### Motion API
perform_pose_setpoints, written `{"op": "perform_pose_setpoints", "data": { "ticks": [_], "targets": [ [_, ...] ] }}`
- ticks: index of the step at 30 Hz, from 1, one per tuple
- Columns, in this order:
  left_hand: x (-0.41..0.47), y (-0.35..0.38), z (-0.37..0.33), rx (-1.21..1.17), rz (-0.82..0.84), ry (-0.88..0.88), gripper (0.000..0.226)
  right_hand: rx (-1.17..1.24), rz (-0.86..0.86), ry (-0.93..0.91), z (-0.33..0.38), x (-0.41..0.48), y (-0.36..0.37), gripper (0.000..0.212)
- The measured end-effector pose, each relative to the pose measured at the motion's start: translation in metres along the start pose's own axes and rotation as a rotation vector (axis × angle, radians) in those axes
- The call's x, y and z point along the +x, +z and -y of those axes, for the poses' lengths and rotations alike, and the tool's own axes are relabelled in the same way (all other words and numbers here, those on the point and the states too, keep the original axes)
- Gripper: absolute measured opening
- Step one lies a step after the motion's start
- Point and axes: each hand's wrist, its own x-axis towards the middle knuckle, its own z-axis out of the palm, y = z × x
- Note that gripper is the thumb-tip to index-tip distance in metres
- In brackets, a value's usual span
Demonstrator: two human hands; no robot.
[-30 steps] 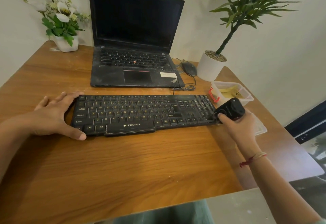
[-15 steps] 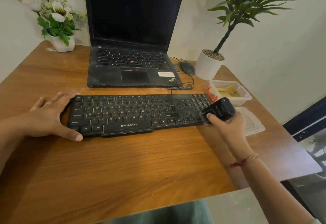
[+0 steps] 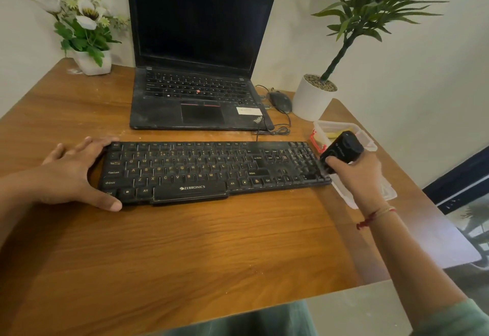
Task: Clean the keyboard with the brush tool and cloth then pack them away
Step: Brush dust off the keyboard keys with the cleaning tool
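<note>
While the left hand braces: the left hand (image 3: 71,174) lies spread on the table (image 3: 211,251), fingers against the left end of the keyboard (image 3: 201,168) and thumb straight along its near edge. It holds nothing.
Keyboard: it lies flat with the keys up, its long axis running left to right across the table and the spacebar row nearest the person. Pale dust shows among the keys.
Right hand: the right hand (image 3: 354,174) is wrapped round the brush (image 3: 342,150), thumb on its side, above the keyboard's near right corner.
Brush: a stubby black body held tilted. Its long axis runs from far upper right down to near left, so the working end points at the number keys. Whether the bristles touch the keys cannot be told.
What the stroke turns on: almost the whole keyboard lies to the left of the brush, along the keyboard's own length, so a sweep would probably travel leftward, toward the bracing hand.
Lid: a clear lid (image 3: 386,192) lies flat just beside the keyboard's right end, partly hidden by the right wrist.
Box: an open clear box (image 3: 336,123) sits just beyond the right hand, with the yellow cloth (image 3: 334,134) inside it.
Farthest: an open laptop (image 3: 195,92) with a dark screen stands behind the keyboard.
</note>
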Motion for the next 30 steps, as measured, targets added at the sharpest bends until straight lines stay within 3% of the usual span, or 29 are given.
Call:
{"op": "perform_pose_setpoints", "data": {
  "ticks": [5,10,14,17,20,25,28,30],
  "targets": [
    [-0.001,0.0,0.0,0.006,0.023,-0.008,0.15,0.17,0.452,0.07,0.016,0.008,0.009,0.034],
    [-0.002,-0.002,-0.005,0.006,0.044,-0.022,0.152,0.004,0.247,-0.046,0.028,0.065,0.016,0.029],
    [-0.003,-0.002,-0.005,-0.002,0.043,-0.011,0.143,-0.214,0.217,-0.068,0.017,0.085,0.034,0.03],
    [-0.001,0.0,-0.002,-0.005,0.03,-0.004,0.129,-0.218,0.308,-0.128,0.016,0.078,0.046,0.024],
    [0.002,0.002,0.003,0.026,0.028,-0.014,0.14,-0.06,0.473,-0.091,0.028,0.069,0.043,0.031],
    [0.003,0.005,0.008,0.038,-0.034,0.005,0.143,-0.212,0.317,-0.222,0.03,0.074,0.048,0.023],
    [0.001,0.003,0.008,0.022,-0.01,0.001,0.135,-0.075,0.528,-0.149,0.032,0.064,0.056,0.032],
    [0.001,0.0,0.005,0.026,-0.001,0.006,0.133,-0.009,0.584,-0.121,0.034,0.065,0.052,0.03]
  ]
}}
